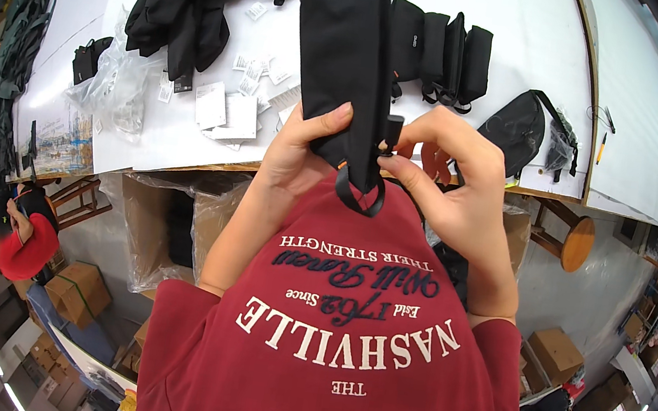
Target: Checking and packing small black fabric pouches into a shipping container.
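Note:
A long black fabric bag (345, 50) stretches over the table's near edge toward my chest, with a webbing loop (360, 201) at its near end. My left hand (308, 140) is closed around its left side, the thumb lying on top. At the right edge a small black tab (393, 128) sticks up beside a tiny tan spot. There my right hand (454, 168) pinches with thumb and forefinger, its other fingers curled. Those fingertips partly cover what they grip.
On the white table (535, 25) lie black bags (197, 5), several small black pouches (441, 50), a rounded black bag (517, 131), white tags (229, 113) and clear plastic (120, 86). A wooden stool (578, 242) and an open carton (148, 223) stand below. Another person (30, 237) is at far left.

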A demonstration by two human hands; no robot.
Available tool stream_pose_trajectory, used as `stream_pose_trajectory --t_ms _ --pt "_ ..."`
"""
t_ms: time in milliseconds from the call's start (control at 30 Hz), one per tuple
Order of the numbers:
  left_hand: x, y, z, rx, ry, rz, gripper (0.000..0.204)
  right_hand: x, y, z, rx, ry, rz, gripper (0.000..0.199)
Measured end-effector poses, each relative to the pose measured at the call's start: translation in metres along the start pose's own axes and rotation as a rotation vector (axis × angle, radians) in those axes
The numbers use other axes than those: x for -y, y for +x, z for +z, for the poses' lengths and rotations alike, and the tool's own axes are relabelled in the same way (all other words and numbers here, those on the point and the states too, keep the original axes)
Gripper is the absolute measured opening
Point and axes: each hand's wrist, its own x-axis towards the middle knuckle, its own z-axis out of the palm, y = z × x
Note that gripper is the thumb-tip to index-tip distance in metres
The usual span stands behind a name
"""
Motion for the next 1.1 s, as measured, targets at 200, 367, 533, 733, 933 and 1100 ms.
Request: stream_pose_trajectory --t_ms 200,367,533,733,933,1100 --pt "0.01 0.007 -0.003 -0.118 -0.061 -0.035 0.026 -0.005 -0.01 0.011 -0.017 0.11 0.034 0.011" --pt "0.012 0.008 -0.004 -0.103 -0.048 -0.045 0.025 -0.009 -0.015 0.014 0.002 0.16 0.044 0.014" --pt "0.01 0.005 -0.008 0.017 -0.075 -0.073 0.032 -0.007 -0.013 0.012 -0.057 0.14 0.018 0.012" --pt "0.01 0.001 0.004 0.037 0.044 -0.149 0.053 -0.018 0.014 0.003 -0.522 0.054 -0.136 0.01" --pt "0.015 -0.003 0.001 0.081 -0.091 -0.204 0.051 -0.018 0.016 0.004 -0.458 0.109 -0.113 0.01" --pt "0.01 0.003 0.005 -0.068 -0.15 -0.14 0.03 -0.005 -0.013 0.021 -0.133 0.149 0.036 0.011"
